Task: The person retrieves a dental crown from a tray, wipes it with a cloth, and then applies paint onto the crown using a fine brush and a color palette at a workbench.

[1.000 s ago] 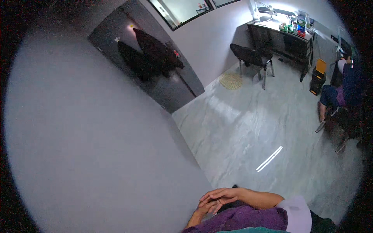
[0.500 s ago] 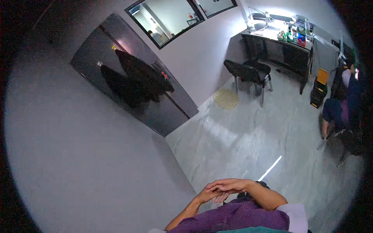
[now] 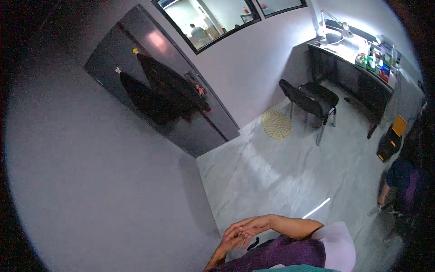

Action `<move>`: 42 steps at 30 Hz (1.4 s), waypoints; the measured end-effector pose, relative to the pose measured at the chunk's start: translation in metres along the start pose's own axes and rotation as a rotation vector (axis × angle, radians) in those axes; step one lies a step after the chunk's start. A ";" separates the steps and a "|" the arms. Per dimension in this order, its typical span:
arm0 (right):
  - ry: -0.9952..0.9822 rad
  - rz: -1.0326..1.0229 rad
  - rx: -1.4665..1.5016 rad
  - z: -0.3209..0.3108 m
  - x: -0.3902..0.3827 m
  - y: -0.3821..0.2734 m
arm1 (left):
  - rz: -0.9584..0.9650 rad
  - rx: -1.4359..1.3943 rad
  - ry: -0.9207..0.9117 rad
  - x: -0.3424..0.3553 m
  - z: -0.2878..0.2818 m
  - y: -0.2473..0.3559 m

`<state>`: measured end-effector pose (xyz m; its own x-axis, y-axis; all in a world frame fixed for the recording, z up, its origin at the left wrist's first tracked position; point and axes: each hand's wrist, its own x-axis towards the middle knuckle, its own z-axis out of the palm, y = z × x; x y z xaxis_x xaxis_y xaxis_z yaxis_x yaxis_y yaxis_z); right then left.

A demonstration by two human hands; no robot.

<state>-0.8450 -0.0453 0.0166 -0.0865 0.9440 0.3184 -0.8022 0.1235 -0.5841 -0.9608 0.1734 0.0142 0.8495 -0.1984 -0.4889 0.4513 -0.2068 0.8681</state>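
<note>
My left hand (image 3: 230, 239) and my right hand (image 3: 256, 224) meet in front of my purple garment (image 3: 290, 254). The right lies over the left, its fingers stretched across the back and fingers of the other. The left hand's fingers are loosely extended and partly covered by the right. No object shows in either hand, though the space between the palms is hidden. Pale sleeve cloth (image 3: 337, 245) covers my upper right arm, while the forearm is bare.
A grey door (image 3: 158, 41) with dark garments (image 3: 170, 86) hanging on it stands at the left. A black chair (image 3: 312, 97) is by a lit workbench (image 3: 349, 52); a round woven mat (image 3: 276, 124) lies nearby. A black-and-yellow case (image 3: 390, 143) and a seated person (image 3: 401, 183) are at right.
The view has turned to the right and shifted, so the room sits differently in the picture. My hands stay together, the right over the left, now slightly more to the left in view.
</note>
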 end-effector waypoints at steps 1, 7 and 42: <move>-0.007 -0.004 -0.006 -0.002 -0.002 -0.004 | -0.021 -0.044 0.043 0.000 0.006 -0.001; -0.061 0.058 0.078 -0.010 0.009 -0.002 | -0.077 -0.166 0.253 -0.017 0.023 -0.010; -0.458 1.023 0.000 0.141 0.484 0.362 | 0.480 -0.583 0.824 -0.474 -0.090 -0.302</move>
<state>-1.2607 0.4133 0.0646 -0.9141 0.4000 -0.0672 -0.2290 -0.6458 -0.7283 -1.4751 0.4158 -0.0083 0.7944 0.6030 -0.0732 -0.0966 0.2444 0.9649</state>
